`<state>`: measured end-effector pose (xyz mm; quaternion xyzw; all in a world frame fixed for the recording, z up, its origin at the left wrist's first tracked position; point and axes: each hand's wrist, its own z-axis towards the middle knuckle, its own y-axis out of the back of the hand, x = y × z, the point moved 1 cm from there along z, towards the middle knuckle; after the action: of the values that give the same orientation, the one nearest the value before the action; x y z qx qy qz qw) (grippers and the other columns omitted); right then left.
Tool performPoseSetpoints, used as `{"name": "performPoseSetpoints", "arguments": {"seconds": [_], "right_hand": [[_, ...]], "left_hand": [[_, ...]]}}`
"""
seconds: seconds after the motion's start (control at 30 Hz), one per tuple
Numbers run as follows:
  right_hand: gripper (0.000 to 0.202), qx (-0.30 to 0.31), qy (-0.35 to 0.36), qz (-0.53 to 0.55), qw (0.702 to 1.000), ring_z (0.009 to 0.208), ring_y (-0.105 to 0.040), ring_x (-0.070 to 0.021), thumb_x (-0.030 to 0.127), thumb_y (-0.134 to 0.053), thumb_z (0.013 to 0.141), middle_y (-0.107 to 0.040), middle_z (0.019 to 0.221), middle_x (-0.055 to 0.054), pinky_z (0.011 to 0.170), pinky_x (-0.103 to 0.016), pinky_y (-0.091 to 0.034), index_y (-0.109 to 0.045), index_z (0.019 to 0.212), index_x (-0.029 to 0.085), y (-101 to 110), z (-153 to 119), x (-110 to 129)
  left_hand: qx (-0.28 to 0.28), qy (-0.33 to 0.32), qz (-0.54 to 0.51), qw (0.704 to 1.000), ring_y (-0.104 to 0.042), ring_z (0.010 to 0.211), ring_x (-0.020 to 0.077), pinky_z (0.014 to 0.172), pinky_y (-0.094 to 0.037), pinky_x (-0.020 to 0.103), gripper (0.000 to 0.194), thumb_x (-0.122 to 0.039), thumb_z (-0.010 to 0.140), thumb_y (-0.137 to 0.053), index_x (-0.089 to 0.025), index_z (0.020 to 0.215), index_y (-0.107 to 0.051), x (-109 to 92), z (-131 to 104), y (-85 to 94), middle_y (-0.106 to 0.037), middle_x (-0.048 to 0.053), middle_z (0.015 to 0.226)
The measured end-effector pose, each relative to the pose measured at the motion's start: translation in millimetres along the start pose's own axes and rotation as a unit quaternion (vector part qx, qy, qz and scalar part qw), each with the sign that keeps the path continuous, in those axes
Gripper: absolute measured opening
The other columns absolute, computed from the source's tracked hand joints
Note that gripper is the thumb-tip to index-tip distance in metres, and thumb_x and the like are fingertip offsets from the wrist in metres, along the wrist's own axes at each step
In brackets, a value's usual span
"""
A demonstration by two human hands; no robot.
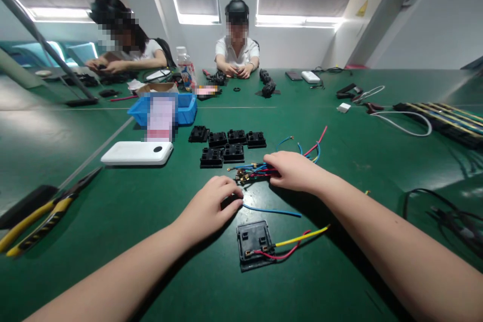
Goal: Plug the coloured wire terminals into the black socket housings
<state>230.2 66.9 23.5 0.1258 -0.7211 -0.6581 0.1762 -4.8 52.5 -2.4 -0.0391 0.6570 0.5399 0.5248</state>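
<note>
Between the thumb and fingers of my left hand [217,198] is one end of a blue wire [273,210], whose length trails right over the green table. My right hand [294,172] rests on a bundle of blue, red and black wires [251,173] with brass terminals; its fingertips are partly hidden, but they close around the bundle. Nearer me lies a black plastic socket housing [253,241] with a yellow wire [302,236] and a red wire [283,256] attached. Several similar black housings [233,153] sit in rows beyond my hands.
Yellow-handled pliers [53,216] lie at left, near a white power bank [136,154] and a blue bin [186,109]. Black cables [453,216] and a wire rack [445,123] are at right. Two people [237,50] work across the table.
</note>
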Motion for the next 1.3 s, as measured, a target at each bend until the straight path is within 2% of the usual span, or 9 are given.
{"name": "performPoseSetpoints", "arguments": {"seconds": [0.13, 0.3, 0.5, 0.6, 0.67, 0.8, 0.9, 1.07, 1.3], "right_hand": [[0.022, -0.003, 0.001, 0.074, 0.997, 0.071, -0.058, -0.0223, 0.025, -0.056, 0.075, -0.065, 0.079, -0.006, 0.061, -0.029, -0.034, -0.056, 0.097, 0.02, -1.8, 0.3, -3.2], [0.026, 0.008, 0.001, 0.23, 0.973, 0.076, -0.06, -0.0191, 0.025, -0.054, 0.08, -0.067, 0.088, -0.004, 0.068, -0.029, -0.042, -0.056, 0.106, 0.02, -4.8, 4.4, -12.6], [0.032, 0.024, -0.001, 0.409, 0.912, 0.092, -0.061, -0.018, 0.027, -0.056, 0.081, -0.065, 0.106, -0.005, 0.082, -0.03, -0.047, -0.054, 0.112, 0.018, -2.6, 5.6, -20.3], [0.039, 0.039, 0.001, 0.468, 0.883, 0.091, -0.061, -0.0179, 0.03, -0.059, 0.08, -0.064, 0.108, -0.006, 0.079, -0.03, -0.048, -0.052, 0.116, 0.016, 0.3, 4.7, -20.2], [0.041, 0.051, 0.005, 0.495, 0.867, 0.092, -0.061, -0.0183, 0.031, -0.061, 0.079, -0.064, 0.109, -0.007, 0.08, -0.03, -0.048, -0.052, 0.116, 0.016, 1.6, 4.1, -19.3], [0.037, 0.077, 0.007, 0.52, 0.851, 0.096, -0.06, -0.0198, 0.03, -0.062, 0.078, -0.065, 0.108, -0.006, 0.086, -0.033, -0.047, -0.056, 0.112, 0.017, 1.2, 2.9, -15.8], [0.032, 0.091, -0.007, 0.517, 0.851, 0.097, -0.059, -0.0199, 0.028, -0.059, 0.083, -0.064, 0.108, -0.004, 0.089, -0.034, -0.046, -0.057, 0.113, 0.019, 0.7, 1.3, -13.1], [0.028, 0.105, -0.012, 0.481, 0.871, 0.096, -0.057, -0.0194, 0.029, -0.054, 0.087, -0.063, 0.107, -0.003, 0.089, -0.034, -0.046, -0.056, 0.114, 0.02, 1.8, -1.4, -11.7], [0.031, 0.1, 0.008, 0.438, 0.893, 0.098, -0.057, -0.0202, 0.036, -0.051, 0.09, -0.064, 0.109, -0.002, 0.089, -0.034, -0.045, -0.057, 0.117, 0.022, 6.1, -1.9, -12.5]], "left_hand": [[-0.063, 0.049, -0.047, 0.996, -0.056, 0.088, 0.02, 0.082, -0.041, 0.033, 0.016, -0.032, 0.085, -0.06, -0.019, 0.079, -0.066, -5.0, 4.8, -1.7, -0.064, 0.003, 0.087], [-0.181, 0.124, -0.142, 0.965, -0.043, 0.053, 0.0123, 0.055, -0.033, 0.025, 0.052, -0.047, 0.095, -0.038, -0.016, 0.055, -0.05, 0.6, 23.6, -7.5, -0.044, -0.002, 0.052], [-0.285, 0.107, -0.253, 0.918, -0.042, 0.06, 0.0096, 0.057, -0.036, 0.021, 0.035, -0.049, 0.094, -0.044, -0.019, 0.076, -0.046, 12.4, 51.0, -12.0, -0.044, -0.004, 0.067], [-0.251, 0.104, -0.309, 0.912, -0.05, 0.064, 0.0096, 0.06, -0.042, 0.021, 0.035, -0.054, 0.088, -0.052, -0.021, 0.097, -0.048, 11.9, 50.7, -10.4, -0.051, -0.003, 0.077], [-0.181, 0.105, -0.346, 0.915, -0.058, 0.069, 0.0124, 0.064, -0.048, 0.025, 0.047, -0.055, 0.08, -0.063, -0.019, 0.109, -0.051, 9.4, 48.6, -8.8, -0.059, 0.001, 0.085], [-0.072, 0.124, -0.381, 0.913, -0.061, 0.066, 0.014, 0.063, -0.051, 0.027, 0.047, -0.04, 0.065, -0.081, -0.014, 0.098, -0.061, 6.7, 47.9, -5.7, -0.067, 0.004, 0.08], [-0.057, 0.142, -0.387, 0.909, -0.058, 0.059, 0.0102, 0.059, -0.049, 0.024, 0.032, -0.036, 0.069, -0.078, -0.012, 0.086, -0.064, 7.8, 48.3, -5.4, -0.064, 0.002, 0.071], [-0.052, 0.154, -0.381, 0.91, -0.057, 0.053, 0.0105, 0.054, -0.047, 0.023, 0.032, -0.039, 0.071, -0.076, -0.011, 0.081, -0.065, 8.7, 46.6, -6.0, -0.061, 0.0, 0.062], [-0.064, 0.126, -0.363, 0.921, -0.065, 0.078, 0.0169, 0.069, -0.052, 0.028, 0.037, -0.035, 0.073, -0.074, -0.014, 0.102, -0.066, 10.8, 49.5, -5.7, -0.072, 0.009, 0.093]]}}
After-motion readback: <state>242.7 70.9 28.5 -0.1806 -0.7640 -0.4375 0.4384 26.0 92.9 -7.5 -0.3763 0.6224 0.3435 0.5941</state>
